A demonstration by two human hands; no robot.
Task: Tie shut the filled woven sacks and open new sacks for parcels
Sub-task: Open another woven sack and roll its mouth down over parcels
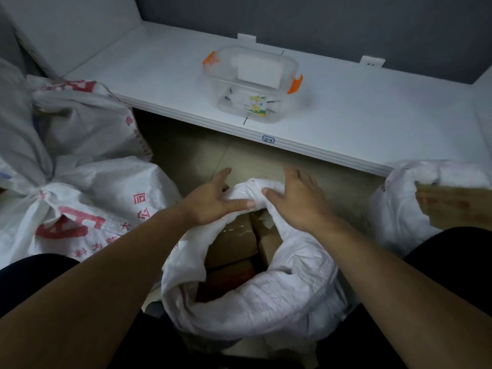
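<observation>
1. Head view, the sack: one open woven sack [253, 296] stands on the floor between the person's knees. It is white plastic weave, finely ribbed and crinkled, with its rim rolled down into a thick, soft ring.
2. Inside it lie brown cardboard parcels [231, 246], flat-sided and taped. At least three faces show; the lower ones are in shadow.
3. Two hands rest on the far part of the rim, where the cloth is bunched into a hump. The left hand [213, 201] lies flat with straight fingers, its thumb pressing along the fabric. The right hand [292, 201] is spread wide, its thumb touching the same fold.
4. At the left, two full sacks with red print slump together. The near sack [106, 203] is knotted at its neck; the far sack [87, 121] sits behind it.
5. At the right, a fourth sack [399, 209] stands open with a cardboard sheet in it.
6. A smooth white shelf [372, 115] carries one clear plastic box [253, 83] with two orange clasps.
</observation>
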